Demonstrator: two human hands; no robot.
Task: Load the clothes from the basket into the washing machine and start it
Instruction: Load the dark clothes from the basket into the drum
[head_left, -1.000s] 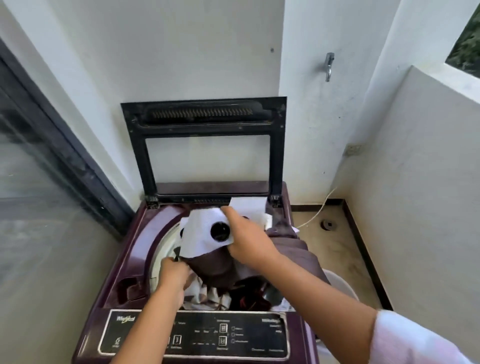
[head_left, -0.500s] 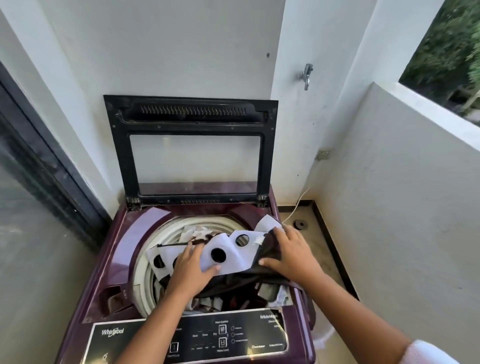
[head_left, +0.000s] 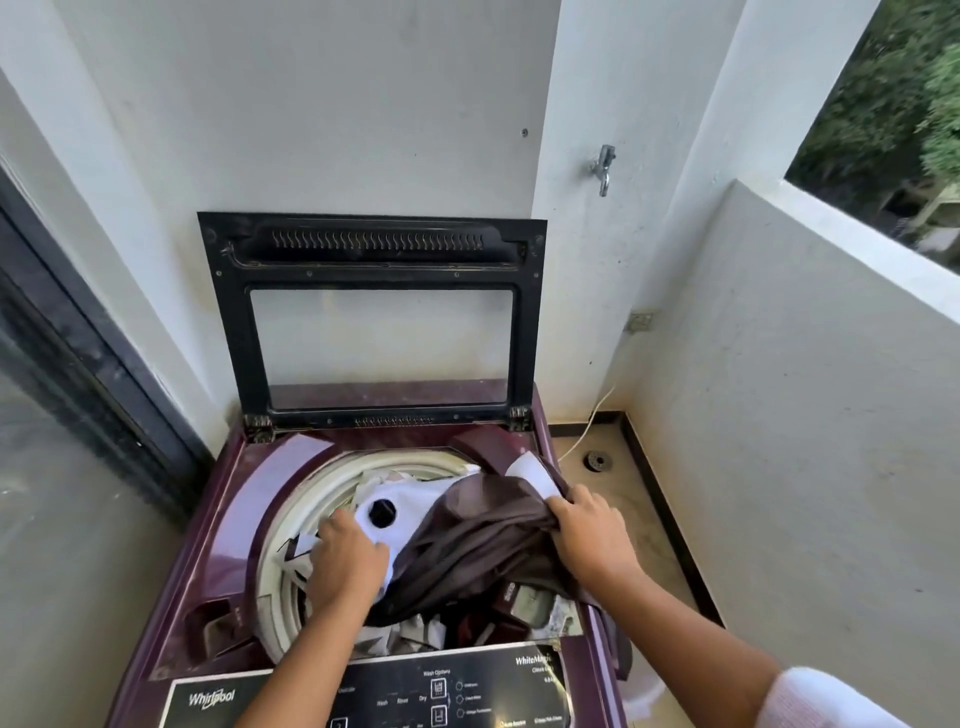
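Brown garment (head_left: 483, 540) drapes over the drum rim (head_left: 291, 525) at right, right hand (head_left: 589, 535) gripping it, left hand (head_left: 348, 564) pressing white cloth (head_left: 415, 499).

A metal tap (head_left: 602, 169) juts from the white pillar at one o'clock. A wall socket (head_left: 640, 321) sits near three o'clock. A pale cable (head_left: 592, 421) runs down to the floor beside a round drain (head_left: 596, 460) at four. A dark-framed glass door (head_left: 62, 415) fills nine o'clock. Trees (head_left: 893, 88) show above the parapet (head_left: 805, 364) at two.
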